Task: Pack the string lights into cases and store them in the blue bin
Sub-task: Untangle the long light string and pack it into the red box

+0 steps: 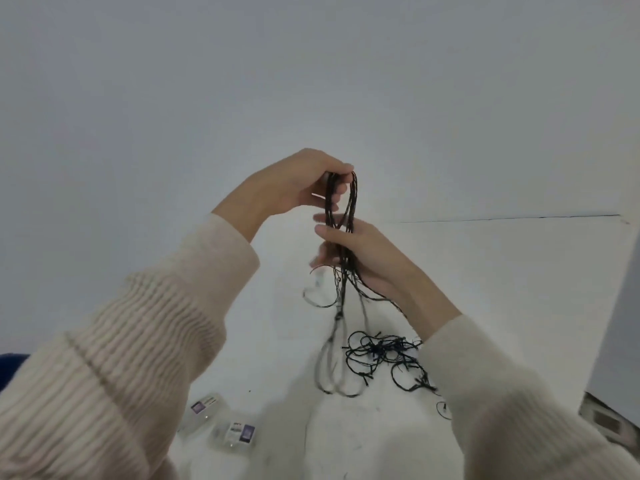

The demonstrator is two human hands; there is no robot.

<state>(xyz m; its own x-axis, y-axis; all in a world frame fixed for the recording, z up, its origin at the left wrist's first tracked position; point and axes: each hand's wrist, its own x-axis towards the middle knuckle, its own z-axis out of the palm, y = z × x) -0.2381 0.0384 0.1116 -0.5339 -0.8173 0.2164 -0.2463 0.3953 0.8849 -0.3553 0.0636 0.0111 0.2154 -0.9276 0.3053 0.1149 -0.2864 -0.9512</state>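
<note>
Fingers (pixel 313 200) of our left hand (pixel 294 181) pinch the top of the thin black wire string lights (pixel 328 199) at frame centre; our right hand (pixel 367 261) curls round the strands below. Light, limp, tangle-prone, we judge: hold gathered loops.

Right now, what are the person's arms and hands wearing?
Both arms wear a cream, chunky ribbed knit sweater. The left sleeve and right sleeve end in loose, wide cuffs at the wrists. The left hand and right hand are bare, with no gloves, rings or watch visible.
</note>
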